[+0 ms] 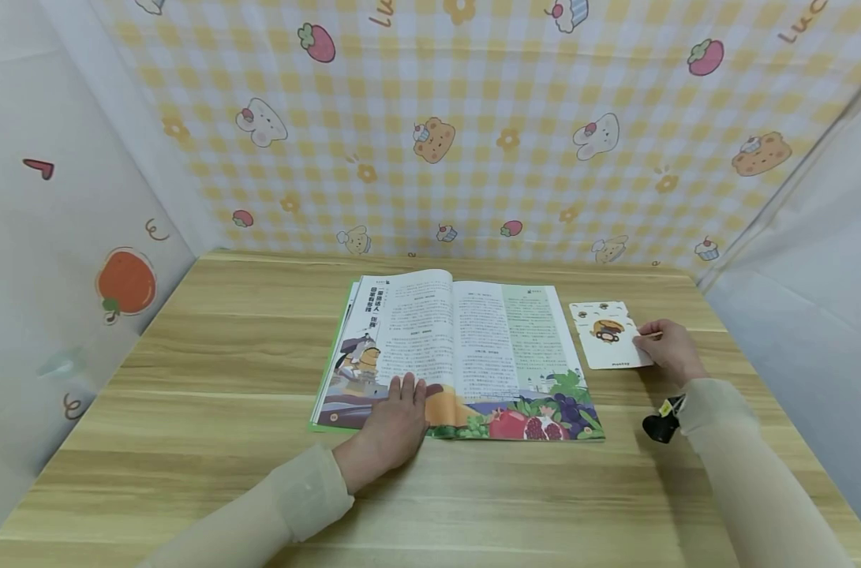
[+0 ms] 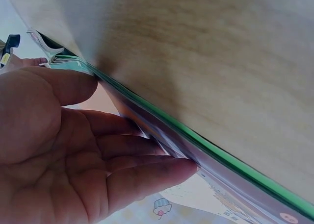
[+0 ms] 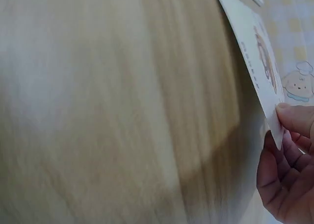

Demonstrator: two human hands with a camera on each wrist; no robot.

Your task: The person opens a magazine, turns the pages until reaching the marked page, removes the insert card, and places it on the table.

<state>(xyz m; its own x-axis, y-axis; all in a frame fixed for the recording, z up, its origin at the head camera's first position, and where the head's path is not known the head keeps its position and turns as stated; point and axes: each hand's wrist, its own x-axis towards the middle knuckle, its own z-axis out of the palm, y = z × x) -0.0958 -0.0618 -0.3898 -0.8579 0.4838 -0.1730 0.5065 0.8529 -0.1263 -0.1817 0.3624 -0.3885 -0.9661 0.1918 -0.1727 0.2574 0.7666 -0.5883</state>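
An open magazine (image 1: 480,339) lies on the table, its left page showing cartoon figures and its right page fruit pictures. My left hand (image 1: 394,426) rests on the lower part of the left page, fingers extended. In the left wrist view, that hand (image 2: 98,150) touches the pages near the magazine's green-edged border (image 2: 206,143). To the magazine's right, my right hand (image 1: 671,351) pinches the corner of a white card (image 1: 600,351) with a monkey picture. The right wrist view shows the thumb on the card's (image 3: 257,62) face and curled fingers behind it.
Another white card (image 1: 585,308) lies partly under the monkey card, at its far side. The wooden table (image 1: 210,394) meets a yellow checked cloth wall (image 1: 501,181) at the back. A black device (image 1: 660,428) hangs at the right wrist.
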